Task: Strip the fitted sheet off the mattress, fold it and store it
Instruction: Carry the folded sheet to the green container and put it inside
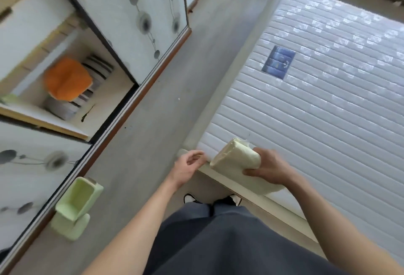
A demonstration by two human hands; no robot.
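Risk: folded sheet [235, 161] held one-handed by right hand [267, 168], fingers wrapped around it | left hand [188, 166] empty, fingers loosely curled | layers may unfold before wardrobe shelf [72, 119].

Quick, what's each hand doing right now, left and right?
Left hand: open, fingers loosely curled, holding nothing.
Right hand: grips the folded sheet.
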